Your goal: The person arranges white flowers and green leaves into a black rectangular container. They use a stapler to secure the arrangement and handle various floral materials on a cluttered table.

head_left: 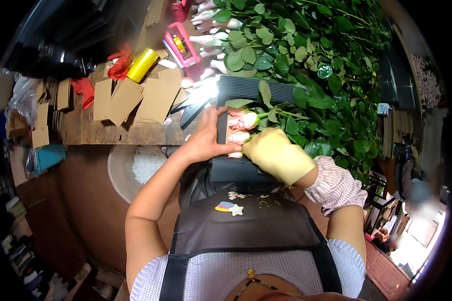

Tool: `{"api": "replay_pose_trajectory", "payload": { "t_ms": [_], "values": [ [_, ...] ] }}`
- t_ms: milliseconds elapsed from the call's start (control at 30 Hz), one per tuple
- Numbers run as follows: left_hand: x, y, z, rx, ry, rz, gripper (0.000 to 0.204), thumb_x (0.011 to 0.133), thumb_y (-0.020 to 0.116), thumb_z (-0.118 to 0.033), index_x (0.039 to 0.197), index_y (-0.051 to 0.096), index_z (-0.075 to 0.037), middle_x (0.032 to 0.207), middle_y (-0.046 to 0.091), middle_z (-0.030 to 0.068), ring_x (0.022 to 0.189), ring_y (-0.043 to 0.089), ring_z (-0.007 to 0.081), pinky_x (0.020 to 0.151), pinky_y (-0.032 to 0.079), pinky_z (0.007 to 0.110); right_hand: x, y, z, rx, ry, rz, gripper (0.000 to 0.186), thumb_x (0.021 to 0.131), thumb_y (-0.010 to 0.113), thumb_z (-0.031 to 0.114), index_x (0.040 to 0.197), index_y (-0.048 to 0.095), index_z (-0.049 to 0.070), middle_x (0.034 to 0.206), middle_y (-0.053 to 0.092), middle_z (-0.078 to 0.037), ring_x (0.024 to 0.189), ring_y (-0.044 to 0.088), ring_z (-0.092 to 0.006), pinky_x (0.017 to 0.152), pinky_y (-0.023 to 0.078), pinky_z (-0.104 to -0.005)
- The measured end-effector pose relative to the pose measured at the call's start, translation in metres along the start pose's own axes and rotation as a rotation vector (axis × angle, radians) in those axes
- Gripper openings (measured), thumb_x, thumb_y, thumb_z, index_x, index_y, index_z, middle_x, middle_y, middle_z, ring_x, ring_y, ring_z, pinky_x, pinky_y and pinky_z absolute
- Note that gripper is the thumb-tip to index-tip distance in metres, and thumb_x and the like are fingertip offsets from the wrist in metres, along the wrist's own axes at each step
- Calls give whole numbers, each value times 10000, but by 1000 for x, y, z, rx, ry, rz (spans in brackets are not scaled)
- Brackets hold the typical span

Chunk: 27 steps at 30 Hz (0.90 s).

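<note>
A pale yellow glove [291, 163] covers the right grip [276, 153], beside a striped sleeve cover [336, 186]; a dark apron [246, 231] with black straps [174, 278] and star motif [236, 209] overlies a lavender knit top [213, 276]; gold pendant [251, 273].

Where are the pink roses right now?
In the head view, the pink roses are near the middle, between the left hand and the yellow-gloved right hand.

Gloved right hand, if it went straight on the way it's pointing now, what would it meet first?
The right hand would probably meet the pink roses first, though depth is unclear.
</note>
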<state>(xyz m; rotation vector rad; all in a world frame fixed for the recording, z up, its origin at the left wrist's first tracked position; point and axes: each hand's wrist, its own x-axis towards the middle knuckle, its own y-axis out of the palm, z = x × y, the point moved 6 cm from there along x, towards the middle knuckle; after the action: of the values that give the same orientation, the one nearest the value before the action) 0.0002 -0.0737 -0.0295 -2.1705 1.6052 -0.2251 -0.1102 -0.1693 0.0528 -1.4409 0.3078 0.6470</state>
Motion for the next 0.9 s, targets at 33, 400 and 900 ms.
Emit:
{"api": "replay_pose_trajectory", "payload": {
  "t_ms": [33, 400, 900],
  "values": [
    [-1, 0, -3, 24, 30, -18, 1069, 737, 890, -464, 1506, 304, -7, 1467, 328, 292, 1433, 298, 480, 1209, 283, 490, -5, 2, -7, 83, -3, -52, 240, 778, 710, 93, 1016, 703, 64, 912, 743, -153, 849, 739, -356, 754, 588, -468],
    [-10, 3, -8, 63, -32, -50, 984, 710, 925, -402, 1455, 363, -89, 1527, 273, 287, 1515, 201, 456, 1214, 264, 505, -8, 20, -27, 344, 155, -500, 157, 899, 646, 217, 986, 675, 89, 794, 730, -105, 704, 731, -333, 623, 571, -475],
    [-5, 9, 1, -40, 4, -274, 702, 730, 907, -327, 1307, 599, -71, 1345, 497, 232, 1289, 489, 380, 1117, 386, 436, -19, 7, -39, 314, 468, -478, 221, 969, 651, 328, 1035, 703, 123, 830, 734, -130, 729, 717, -347, 659, 568, -476]
  ]
}}
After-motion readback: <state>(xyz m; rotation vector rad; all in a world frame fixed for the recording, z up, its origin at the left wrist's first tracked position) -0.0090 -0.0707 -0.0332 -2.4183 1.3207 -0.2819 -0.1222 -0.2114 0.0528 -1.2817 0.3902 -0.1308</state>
